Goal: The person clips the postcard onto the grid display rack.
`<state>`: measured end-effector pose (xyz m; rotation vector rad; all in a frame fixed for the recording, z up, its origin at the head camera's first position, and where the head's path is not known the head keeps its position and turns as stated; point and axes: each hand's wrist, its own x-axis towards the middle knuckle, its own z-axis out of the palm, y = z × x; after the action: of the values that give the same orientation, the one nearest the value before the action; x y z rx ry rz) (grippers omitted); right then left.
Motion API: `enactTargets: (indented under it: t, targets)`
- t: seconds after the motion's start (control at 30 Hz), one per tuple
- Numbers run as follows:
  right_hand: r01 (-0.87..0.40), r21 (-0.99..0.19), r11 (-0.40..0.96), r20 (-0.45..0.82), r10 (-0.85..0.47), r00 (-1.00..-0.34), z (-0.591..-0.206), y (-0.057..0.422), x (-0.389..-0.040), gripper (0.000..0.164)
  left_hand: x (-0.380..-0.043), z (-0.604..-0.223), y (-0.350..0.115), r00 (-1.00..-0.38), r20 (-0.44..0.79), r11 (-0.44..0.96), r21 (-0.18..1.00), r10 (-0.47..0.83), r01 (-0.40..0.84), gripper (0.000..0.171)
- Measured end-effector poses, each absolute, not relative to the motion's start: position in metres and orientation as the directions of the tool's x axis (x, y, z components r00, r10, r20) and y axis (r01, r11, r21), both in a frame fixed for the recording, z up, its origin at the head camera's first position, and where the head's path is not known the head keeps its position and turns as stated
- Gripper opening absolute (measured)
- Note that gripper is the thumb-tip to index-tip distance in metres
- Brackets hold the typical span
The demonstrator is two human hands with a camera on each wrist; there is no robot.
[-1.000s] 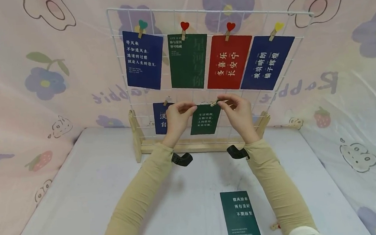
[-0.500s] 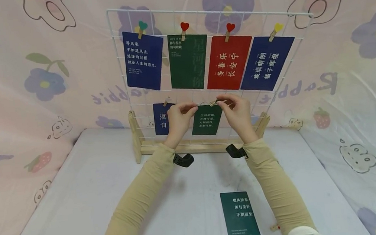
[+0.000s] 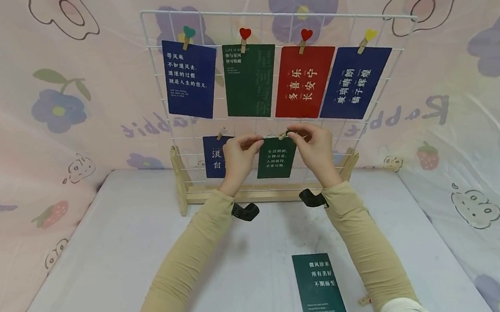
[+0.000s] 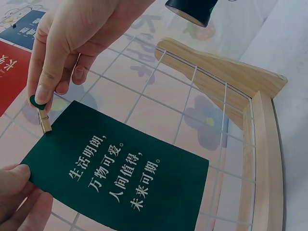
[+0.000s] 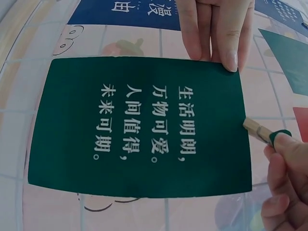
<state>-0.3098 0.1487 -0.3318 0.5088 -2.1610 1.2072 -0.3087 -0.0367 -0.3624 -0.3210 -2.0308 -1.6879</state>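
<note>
A small green card (image 3: 276, 158) with white lettering hangs in front of the lower part of the white wire grid (image 3: 178, 155). My left hand (image 3: 239, 159) pinches its upper left corner between thumb and fingers. At the card's top edge, my right hand (image 3: 316, 152) pinches a small wooden clothespin (image 5: 257, 131) by its green end. In the right wrist view the clothespin's tip meets the card's edge. A blue card (image 3: 214, 158), clipped to the grid, is partly hidden behind my left hand.
Across the grid's upper part hang a blue card (image 3: 191, 79), a green card (image 3: 248, 89), a red card (image 3: 303, 82) and another blue card (image 3: 355, 82). The grid stands on a wooden base (image 3: 262, 194). Another green card (image 3: 321, 291) and a clothespin (image 3: 364, 301) lie on the table.
The held green card and my left hand have shifted slightly to the right. My right hand has edged a little left, still pinching the clothespin at the card's top edge.
</note>
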Motion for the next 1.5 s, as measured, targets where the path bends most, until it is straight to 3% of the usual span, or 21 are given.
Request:
enactTargets:
  t: [0.37,1.1,1.5]
  targets:
    - [-0.583,-0.627,0.516,0.658,-0.05,-0.752,-0.3273,0.1484,-0.3113,0.014,-0.3086,-0.3596,-0.0324,-0.836,0.536,0.279,0.826,-0.118,0.49,0.011]
    - [-0.555,-0.596,0.581,0.64,-0.075,-0.765,-0.3265,0.1396,-0.3138,0.015,-0.3074,-0.3631,-0.035,-0.816,0.559,0.23,0.822,-0.146,0.522,0.011]
    - [-0.573,-0.52,0.634,0.672,-0.111,-0.732,-0.3314,0.1413,-0.3159,0.02,-0.3082,-0.3686,-0.0397,-0.824,0.546,0.241,0.829,-0.152,0.505,0.012]
